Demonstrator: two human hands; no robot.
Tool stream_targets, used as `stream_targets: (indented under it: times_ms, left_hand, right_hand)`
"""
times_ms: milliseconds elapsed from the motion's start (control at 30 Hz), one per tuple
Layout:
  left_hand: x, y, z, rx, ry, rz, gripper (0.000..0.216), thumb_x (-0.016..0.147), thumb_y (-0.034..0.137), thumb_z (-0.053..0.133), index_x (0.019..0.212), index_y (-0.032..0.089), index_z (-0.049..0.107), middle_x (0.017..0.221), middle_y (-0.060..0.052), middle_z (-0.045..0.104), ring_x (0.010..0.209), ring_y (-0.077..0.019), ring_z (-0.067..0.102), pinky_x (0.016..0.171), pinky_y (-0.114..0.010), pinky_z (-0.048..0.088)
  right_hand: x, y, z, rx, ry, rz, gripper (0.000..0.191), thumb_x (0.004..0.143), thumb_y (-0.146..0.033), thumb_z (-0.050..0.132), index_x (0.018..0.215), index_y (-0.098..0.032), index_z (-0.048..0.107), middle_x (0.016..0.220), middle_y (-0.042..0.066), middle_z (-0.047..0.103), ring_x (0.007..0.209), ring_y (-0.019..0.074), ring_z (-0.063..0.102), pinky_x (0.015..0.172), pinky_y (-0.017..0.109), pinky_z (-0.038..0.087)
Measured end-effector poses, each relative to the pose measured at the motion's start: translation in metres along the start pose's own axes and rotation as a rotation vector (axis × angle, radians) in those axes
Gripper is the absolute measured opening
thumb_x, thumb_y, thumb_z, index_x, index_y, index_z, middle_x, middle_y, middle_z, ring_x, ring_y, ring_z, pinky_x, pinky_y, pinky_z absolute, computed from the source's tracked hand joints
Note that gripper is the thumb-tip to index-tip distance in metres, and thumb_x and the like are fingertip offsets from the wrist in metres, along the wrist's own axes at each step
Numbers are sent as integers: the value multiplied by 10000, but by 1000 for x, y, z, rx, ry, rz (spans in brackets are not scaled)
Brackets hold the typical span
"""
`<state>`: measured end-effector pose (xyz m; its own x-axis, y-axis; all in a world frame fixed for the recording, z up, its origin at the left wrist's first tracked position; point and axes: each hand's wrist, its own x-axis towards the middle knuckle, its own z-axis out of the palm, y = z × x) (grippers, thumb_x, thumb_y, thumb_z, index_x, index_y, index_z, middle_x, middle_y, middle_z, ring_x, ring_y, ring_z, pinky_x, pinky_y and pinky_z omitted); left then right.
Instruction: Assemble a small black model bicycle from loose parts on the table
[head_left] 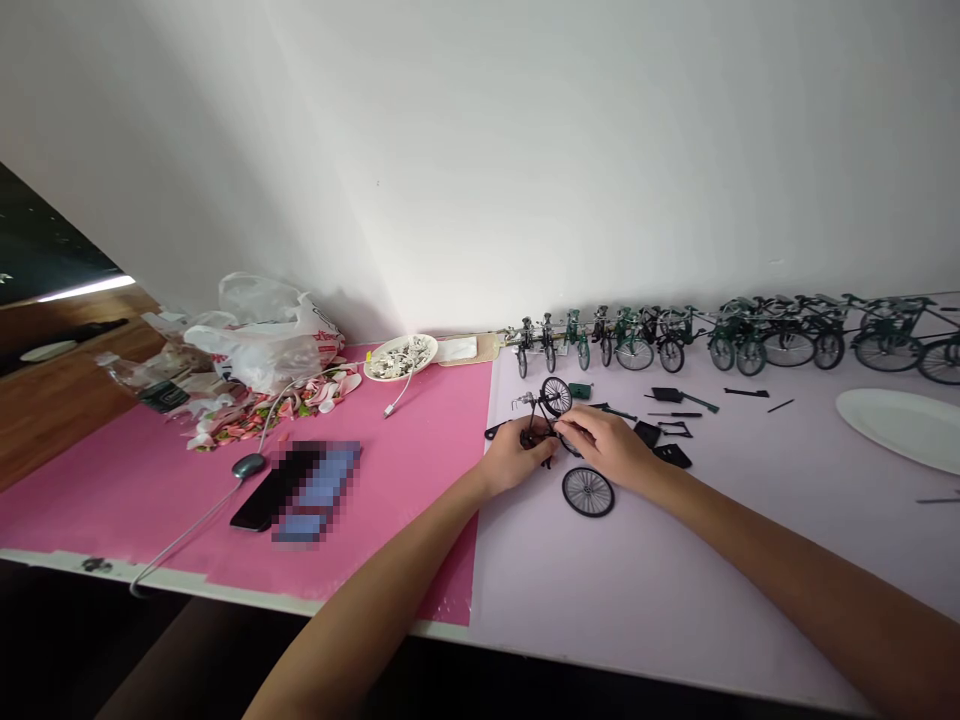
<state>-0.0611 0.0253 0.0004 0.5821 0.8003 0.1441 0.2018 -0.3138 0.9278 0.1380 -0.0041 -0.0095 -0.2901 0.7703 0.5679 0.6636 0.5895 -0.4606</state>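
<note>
My left hand [514, 460] is closed around a black model bicycle [546, 412], holding it just above the pale half of the table. The bicycle's spoked wheel [556, 396] sticks up past my fingers, and silver handlebars show beside it. My right hand [611, 447] meets the bicycle from the other side, thumb and fingers pinched together against its frame. Whatever lies between those fingertips is too small and hidden to name. Just below both hands a loose black spoked wheel [588, 492] lies flat on the table.
Finished-looking model bicycles [634, 340] line the wall. Small black and green parts [671, 455] lie right of my hands, near a white oval plate [911, 425]. Leftward are a phone [274, 490], a cabled mouse-like device [248, 466], plastic bags [262, 340], and a dish of small pieces [401, 357].
</note>
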Motion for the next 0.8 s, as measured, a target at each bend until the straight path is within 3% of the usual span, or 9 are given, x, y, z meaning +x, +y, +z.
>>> stream_targets:
  times_ms: [133,233,467,800]
  left_hand:
    - [0,-2,1,-25,-10,20,172,924,293,616,982,135,652,795,-30,670,714,-128,625,661,-245,476]
    - [0,-3,2,-49,17,31,172,917,289,632,1003,141,638,793,-22,661,702,-123,629,653,-240,479]
    - [0,-2,5,-57,88,40,260,907,321,675,1084,132,645,790,-31,678,684,-126,646,643,-241,496]
    - [0,-3,5,-140,84,38,373,884,339,720,1182,117,681,936,-103,761,777,-162,707,709,-265,530]
  right_hand:
    - [-2,1,2,-70,10,35,255,1015,-365,491,850,-226,627,697,22,655,582,165,585,559,267,419]
    - [-2,5,5,-86,9,54,169,978,-352,555,950,-229,668,744,27,708,598,177,634,568,268,438]
    - [-2,8,5,-6,-18,87,179,985,-344,553,1032,-245,695,900,49,778,674,192,706,633,284,512]
    - [2,3,1,131,34,117,213,969,-363,566,949,-223,725,875,57,783,701,199,705,620,281,529]
